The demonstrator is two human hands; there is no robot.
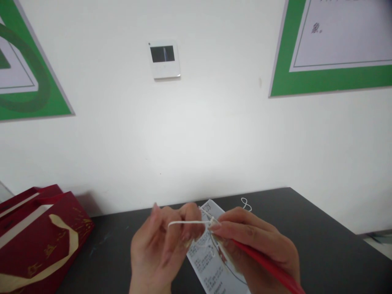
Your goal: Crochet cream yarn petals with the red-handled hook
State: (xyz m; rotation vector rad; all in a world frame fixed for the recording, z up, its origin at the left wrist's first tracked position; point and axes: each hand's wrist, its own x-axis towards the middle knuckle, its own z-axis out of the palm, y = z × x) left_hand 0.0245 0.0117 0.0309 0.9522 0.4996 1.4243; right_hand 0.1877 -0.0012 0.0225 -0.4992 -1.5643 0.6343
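Observation:
White yarn (pixel 186 222) runs across the fingers of my left hand (pixel 168 241) to the fingertips of my right hand (pixel 254 241). The left fingers are curled with the yarn looped round one of them. My right hand pinches a tool with a red handle (pixel 266 263), whose tip is near a small white bit of yarn work. A thin dark cord (pixel 231 271) hangs below the right fingertips. Under both hands lies a printed white sheet (pixel 208 265). A loop of white yarn (pixel 246 204) rests on the dark table behind my right hand.
Red paper bags (pixel 45 241) with a gold ribbon stand at the left on the dark table (pixel 318 245). A white wall rises behind it, with a wall panel (pixel 165 60) and green-framed posters (pixel 330 81) at both sides.

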